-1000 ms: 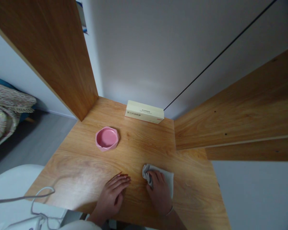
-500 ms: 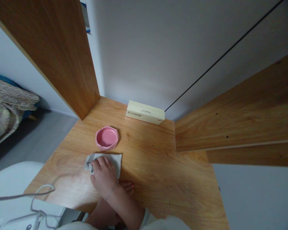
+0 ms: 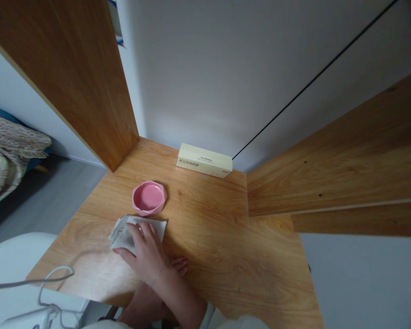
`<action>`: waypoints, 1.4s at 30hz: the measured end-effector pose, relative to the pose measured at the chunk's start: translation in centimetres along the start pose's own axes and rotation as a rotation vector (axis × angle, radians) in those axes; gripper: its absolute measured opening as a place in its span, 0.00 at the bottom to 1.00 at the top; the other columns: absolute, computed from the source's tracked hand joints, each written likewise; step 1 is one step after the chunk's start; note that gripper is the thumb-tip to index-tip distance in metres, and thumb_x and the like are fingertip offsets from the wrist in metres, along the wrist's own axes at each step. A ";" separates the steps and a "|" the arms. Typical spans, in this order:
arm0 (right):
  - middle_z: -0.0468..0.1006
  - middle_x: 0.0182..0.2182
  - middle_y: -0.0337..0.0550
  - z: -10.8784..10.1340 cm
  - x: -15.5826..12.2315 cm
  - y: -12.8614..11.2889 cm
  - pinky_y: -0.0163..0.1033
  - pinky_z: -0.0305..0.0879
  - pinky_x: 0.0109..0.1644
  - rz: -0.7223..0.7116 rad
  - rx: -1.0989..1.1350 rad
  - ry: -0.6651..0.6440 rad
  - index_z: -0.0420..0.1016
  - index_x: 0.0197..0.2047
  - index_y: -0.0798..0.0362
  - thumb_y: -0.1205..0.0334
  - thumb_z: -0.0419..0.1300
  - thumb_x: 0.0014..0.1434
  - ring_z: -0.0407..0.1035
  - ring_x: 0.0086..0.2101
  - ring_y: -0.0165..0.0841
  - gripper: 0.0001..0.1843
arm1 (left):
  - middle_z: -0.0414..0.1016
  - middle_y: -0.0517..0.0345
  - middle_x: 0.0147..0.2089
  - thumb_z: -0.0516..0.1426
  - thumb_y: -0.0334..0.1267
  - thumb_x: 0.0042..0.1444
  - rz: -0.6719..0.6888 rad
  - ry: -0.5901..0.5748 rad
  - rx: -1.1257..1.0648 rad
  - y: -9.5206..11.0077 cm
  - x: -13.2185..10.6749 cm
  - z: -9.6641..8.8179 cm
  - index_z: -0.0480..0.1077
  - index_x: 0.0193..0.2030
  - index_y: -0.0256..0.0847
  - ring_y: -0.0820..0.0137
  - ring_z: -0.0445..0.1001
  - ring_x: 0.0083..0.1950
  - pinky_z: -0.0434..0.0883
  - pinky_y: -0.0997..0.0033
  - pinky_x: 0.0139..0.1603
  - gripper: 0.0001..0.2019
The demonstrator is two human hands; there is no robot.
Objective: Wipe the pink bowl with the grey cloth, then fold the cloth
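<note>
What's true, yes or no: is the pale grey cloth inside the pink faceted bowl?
No, the cloth lies on the brown wooden tabletop under the bare right hand, on the near side of the bowl.

Pale wall (image 3: 205, 91), grey floor (image 3: 68, 180), wooden panel (image 3: 65, 68), fringed throw (image 3: 13, 135)

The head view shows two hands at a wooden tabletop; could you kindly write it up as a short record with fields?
Right hand: spread on the light grey cloth
Left hand: mostly hidden by the right arm; whether open or closed is unclear
Cloth: lying on the wooden tabletop
Pink dish: just beyond the cloth; contact unclear
Pale yellow box: by the back wall, beyond the dish and to its right
</note>
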State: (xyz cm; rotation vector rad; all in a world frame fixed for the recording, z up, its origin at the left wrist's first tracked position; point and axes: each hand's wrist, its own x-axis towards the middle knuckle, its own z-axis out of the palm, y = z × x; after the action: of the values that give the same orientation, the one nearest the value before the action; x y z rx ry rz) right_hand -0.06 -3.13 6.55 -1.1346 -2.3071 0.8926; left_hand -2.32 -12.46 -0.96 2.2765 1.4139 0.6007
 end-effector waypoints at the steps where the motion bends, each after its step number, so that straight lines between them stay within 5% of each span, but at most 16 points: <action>1: 0.70 0.46 0.46 -0.7 -0.6 0.5 0.43 0.64 0.49 0.007 0.018 0.040 0.64 0.54 0.51 0.54 0.58 0.57 0.63 0.47 0.38 0.22 | 0.74 0.57 0.53 0.51 0.38 0.54 0.017 -0.024 -0.016 0.2 0.2 -0.6 0.63 0.59 0.46 0.65 0.74 0.50 0.72 0.69 0.50 0.24; 7: 0.71 0.47 0.49 -4.9 -5.2 7.7 0.46 0.61 0.54 0.170 -0.070 0.350 0.67 0.52 0.51 0.62 0.46 0.63 0.63 0.50 0.36 0.17 | 0.69 0.54 0.58 0.47 0.25 0.48 0.078 -0.047 -0.042 0.3 1.5 -2.5 0.58 0.63 0.41 0.66 0.67 0.58 0.67 0.62 0.59 0.32; 12: 0.67 0.56 0.52 -5.4 -9.1 12.1 0.58 0.49 0.61 0.232 -0.330 0.337 0.59 0.61 0.54 0.58 0.47 0.63 0.56 0.58 0.42 0.24 | 0.64 0.53 0.62 0.44 0.25 0.55 -0.023 0.064 0.116 -0.2 2.0 -1.1 0.51 0.66 0.38 0.68 0.60 0.64 0.65 0.64 0.61 0.30; 18: 0.58 0.62 0.52 -3.4 -10.0 12.3 0.61 0.41 0.63 0.342 -0.575 0.255 0.47 0.67 0.55 0.53 0.43 0.65 0.46 0.63 0.45 0.30 | 0.62 0.50 0.63 0.44 0.30 0.59 -0.056 0.098 0.208 -0.1 2.2 -0.5 0.44 0.68 0.36 0.66 0.60 0.64 0.65 0.63 0.60 0.29; 42: 0.56 0.63 0.52 -3.7 -9.8 12.0 0.59 0.43 0.63 0.331 -0.654 0.211 0.48 0.67 0.56 0.55 0.42 0.65 0.43 0.64 0.44 0.29 | 0.62 0.50 0.63 0.44 0.31 0.59 -0.107 0.051 0.207 0.3 2.4 -0.9 0.47 0.67 0.35 0.66 0.59 0.64 0.63 0.64 0.61 0.28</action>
State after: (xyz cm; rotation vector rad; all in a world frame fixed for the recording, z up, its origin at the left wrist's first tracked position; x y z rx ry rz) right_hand 14.35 -4.21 -0.10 -1.8122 -2.3234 0.0741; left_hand -1.65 -10.32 0.31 2.3367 1.6804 0.5029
